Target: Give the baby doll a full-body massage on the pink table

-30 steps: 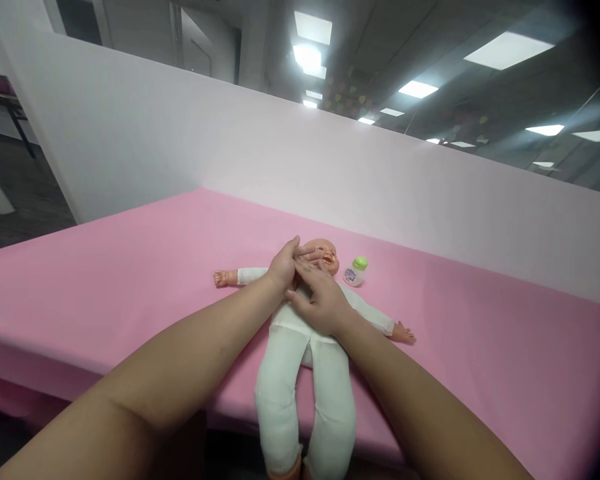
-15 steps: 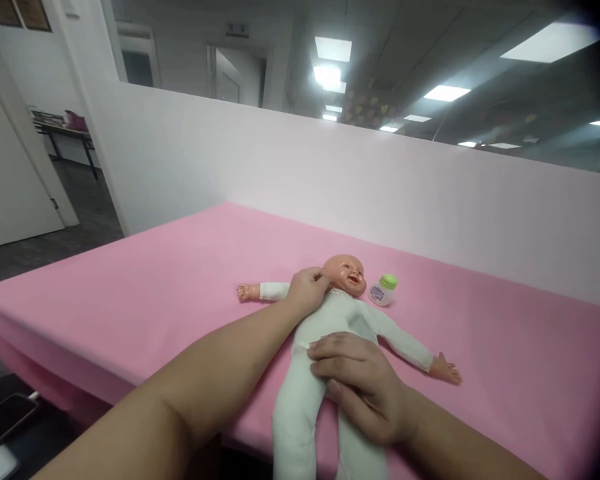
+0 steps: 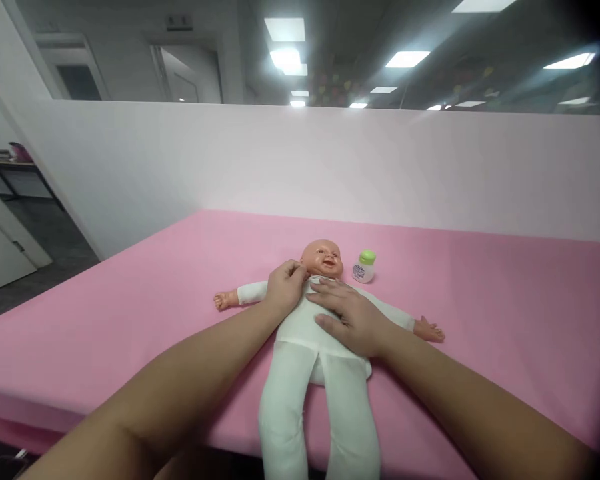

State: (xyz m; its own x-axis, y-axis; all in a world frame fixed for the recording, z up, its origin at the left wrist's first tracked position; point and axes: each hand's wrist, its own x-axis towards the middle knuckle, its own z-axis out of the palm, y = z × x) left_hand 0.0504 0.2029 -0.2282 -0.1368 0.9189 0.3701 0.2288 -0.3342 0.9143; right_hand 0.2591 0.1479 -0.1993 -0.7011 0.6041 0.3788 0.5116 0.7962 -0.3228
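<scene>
A baby doll [image 3: 300, 330] lies on its back, its cloth body white and its head, hands and skin parts of shiny plastic. The arms are spread to both sides and the legs point toward me. At the side of its neck, my left hand [image 3: 286, 288] is closed, with fingertips pinched at the shoulder by the collar; exactly what they pinch is hidden. My right hand [image 3: 353, 317] rests flat on the doll's chest, fingers stretched out and slightly apart. Beside the head stands a small clear bottle [image 3: 364, 272] with a green cap and a printed label.
Under the doll is a table with a pink cover [image 3: 145, 293], its front edge close to me. A white wall [image 3: 330, 167] with glass above it borders the far side. At the left are a doorway and another table [image 3: 20, 167] beyond it.
My right hand has slid up from the doll's lower belly to its chest. My left hand stays by the neck. The view has turned right and levelled.
</scene>
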